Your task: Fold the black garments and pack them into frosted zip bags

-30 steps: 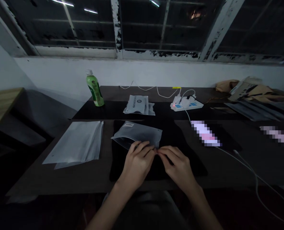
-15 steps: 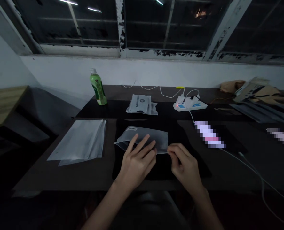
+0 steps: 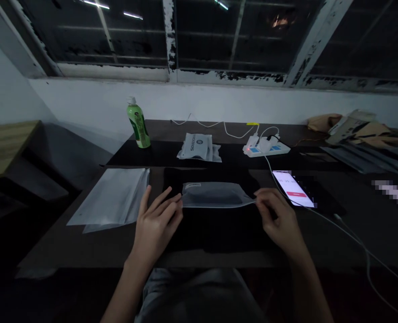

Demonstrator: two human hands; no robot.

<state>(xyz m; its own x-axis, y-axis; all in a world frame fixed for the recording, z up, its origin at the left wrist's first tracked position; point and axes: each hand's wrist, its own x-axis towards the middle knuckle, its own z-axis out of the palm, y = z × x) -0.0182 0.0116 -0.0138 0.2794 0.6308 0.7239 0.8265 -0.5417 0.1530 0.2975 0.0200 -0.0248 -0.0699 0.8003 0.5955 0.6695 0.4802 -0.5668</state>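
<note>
A frosted plastic bag (image 3: 215, 195) with a small label at its upper left lies over black cloth (image 3: 219, 233), something dark inside it. Its near edge is stretched between both hands. My left hand (image 3: 157, 224) pinches the left end between thumb and index finger, its other fingers spread. At the right corner, the fingertips of my right hand (image 3: 276, 215) are closed on the bag. Left of them lie flat frosted bags (image 3: 108, 195), loosely stacked. Behind sit folded bags with printed lettering (image 3: 199, 147).
A green bottle (image 3: 138, 125) stands at the back left. A power strip (image 3: 266, 148) with white cables lies at the back right, near a lit phone (image 3: 293, 188). Brown packaging (image 3: 370, 132) and more flat bags (image 3: 363, 159) are at the far right.
My left hand has moved left off the bag's middle to its left end. My right hand has moved right with the other corner, and the bag's near edge is now drawn straight.
</note>
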